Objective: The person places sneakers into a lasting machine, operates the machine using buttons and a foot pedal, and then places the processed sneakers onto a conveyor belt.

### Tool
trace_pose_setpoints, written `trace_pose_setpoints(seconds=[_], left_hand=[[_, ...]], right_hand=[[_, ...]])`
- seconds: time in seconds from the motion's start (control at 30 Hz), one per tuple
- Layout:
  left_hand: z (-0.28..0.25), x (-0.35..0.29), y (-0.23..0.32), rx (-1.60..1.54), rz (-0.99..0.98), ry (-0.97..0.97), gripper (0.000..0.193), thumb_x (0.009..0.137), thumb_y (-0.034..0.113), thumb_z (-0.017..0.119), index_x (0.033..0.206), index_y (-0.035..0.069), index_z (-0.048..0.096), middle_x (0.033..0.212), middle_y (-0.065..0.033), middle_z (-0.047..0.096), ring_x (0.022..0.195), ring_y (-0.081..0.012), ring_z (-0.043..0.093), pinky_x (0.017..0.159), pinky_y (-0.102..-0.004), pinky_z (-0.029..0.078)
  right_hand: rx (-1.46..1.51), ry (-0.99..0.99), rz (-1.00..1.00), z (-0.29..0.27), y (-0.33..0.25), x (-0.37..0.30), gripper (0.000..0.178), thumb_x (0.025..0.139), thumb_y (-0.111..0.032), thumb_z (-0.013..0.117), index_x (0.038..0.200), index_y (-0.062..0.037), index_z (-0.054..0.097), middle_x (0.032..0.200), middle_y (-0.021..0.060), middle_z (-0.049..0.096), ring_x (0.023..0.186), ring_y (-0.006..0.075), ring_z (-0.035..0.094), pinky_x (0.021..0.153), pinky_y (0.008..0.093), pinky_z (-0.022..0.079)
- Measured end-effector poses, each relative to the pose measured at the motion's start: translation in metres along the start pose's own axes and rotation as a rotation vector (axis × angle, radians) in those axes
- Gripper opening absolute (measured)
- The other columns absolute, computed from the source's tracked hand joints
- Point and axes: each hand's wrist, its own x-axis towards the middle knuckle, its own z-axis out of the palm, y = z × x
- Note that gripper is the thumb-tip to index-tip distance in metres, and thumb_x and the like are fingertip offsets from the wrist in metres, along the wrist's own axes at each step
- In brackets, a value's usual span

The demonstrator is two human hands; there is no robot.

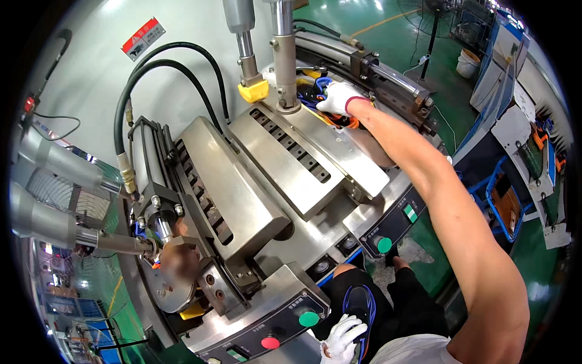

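My right hand, in a white glove, reaches far forward over the steel press machine and grips a black, blue and orange shoe at the back of the machine, beside a vertical steel column. My left hand, also gloved in white, stays low near my lap and holds a dark shoe with blue trim, sole side toward me. A yellow pad hangs on a piston rod just left of the column.
Control panels with green buttons and a red button line the machine's near edge. Black hoses loop at the upper left. Blue racks with shoe parts stand right on a green floor. A fan stands behind.
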Motion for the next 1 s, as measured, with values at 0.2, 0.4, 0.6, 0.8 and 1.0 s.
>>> trace_pose_setpoints(seconds=[0.2,0.4,0.6,0.8,1.0], left_hand=[[-0.006,0.004,0.002,-0.060,0.014,-0.010,0.034,0.086,0.009,0.059,0.114,0.011,0.077,0.128,-0.0130,0.070,0.134,-0.0396,0.057,0.122,-0.0501,0.039],[-0.010,-0.003,-0.011,-0.079,0.003,-0.007,0.038,0.087,0.000,0.067,0.122,0.011,0.075,0.133,-0.0126,0.070,0.139,-0.0346,0.056,0.121,-0.0441,0.040],[-0.004,0.010,0.003,-0.159,0.146,0.032,0.043,0.081,-0.005,0.066,0.122,0.006,0.074,0.129,-0.0159,0.071,0.129,-0.0359,0.063,0.120,-0.0484,0.042],[0.022,0.011,-0.008,-0.154,0.062,0.001,0.040,0.094,-0.006,0.058,0.133,0.000,0.067,0.126,-0.0133,0.073,0.122,-0.0222,0.066,0.111,-0.0364,0.048],[0.058,0.047,0.067,-0.151,-0.015,0.066,0.033,0.091,-0.003,0.066,0.123,0.005,0.071,0.120,-0.0134,0.073,0.116,-0.0273,0.068,0.104,-0.0370,0.051]], right_hand=[[0.021,-0.200,0.020,-0.009,-0.006,-0.002,0.057,0.081,-0.053,0.068,0.102,-0.0010,0.078,0.103,0.0242,0.076,0.098,0.0385,0.073,0.086,0.0419,0.058],[0.328,0.315,-0.250,-0.050,-0.073,-0.156,0.069,0.091,-0.039,0.072,0.144,0.0023,0.055,0.139,0.0289,0.062,0.126,0.0417,0.063,0.109,0.0440,0.049],[0.243,0.110,-0.383,0.020,-0.065,-0.385,0.086,0.092,-0.049,0.072,0.156,0.0010,0.043,0.163,0.0269,0.038,0.150,0.0455,0.038,0.127,0.0526,0.028],[0.201,0.021,-0.305,0.038,-0.044,-0.417,0.094,0.092,-0.051,0.069,0.158,0.0058,0.034,0.164,0.0321,0.032,0.156,0.0478,0.025,0.130,0.0541,0.017],[0.646,-0.200,-0.105,-0.042,-0.012,-0.601,0.109,0.089,-0.047,0.080,0.164,0.0038,0.019,0.169,0.0292,0.023,0.157,0.0432,0.026,0.128,0.0467,0.024]])
